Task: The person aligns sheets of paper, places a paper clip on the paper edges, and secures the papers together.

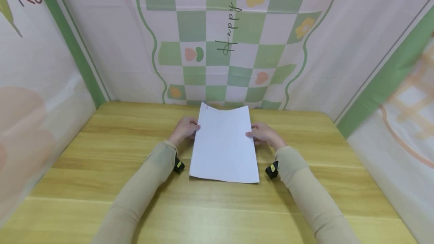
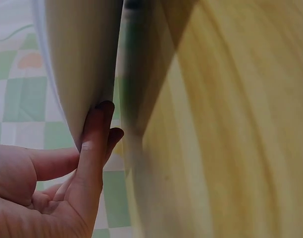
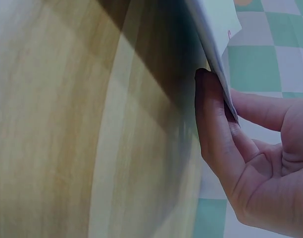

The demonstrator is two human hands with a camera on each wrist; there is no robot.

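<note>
White paper [image 1: 224, 146], perhaps more than one sheet, is held above the table with its far edge sagging in the middle. A small reddish mark shows near its far left corner. My left hand [image 1: 185, 128] pinches the left edge, thumb on top and fingers beneath, as the left wrist view shows with the paper [image 2: 79, 54] between them. On the opposite edge my right hand [image 1: 265, 134] pinches in the same way. In the right wrist view, the paper [image 3: 216, 34] runs between the thumb and the fingers of the right hand [image 3: 260, 158].
The wooden table [image 1: 217, 214] stretches under both arms. Behind it hangs a cloth [image 1: 190, 25] with green and white checks, flowers and lettering. More printed cloth closes in the left and right sides. A small black device [image 1: 179, 165] sits at each wrist.
</note>
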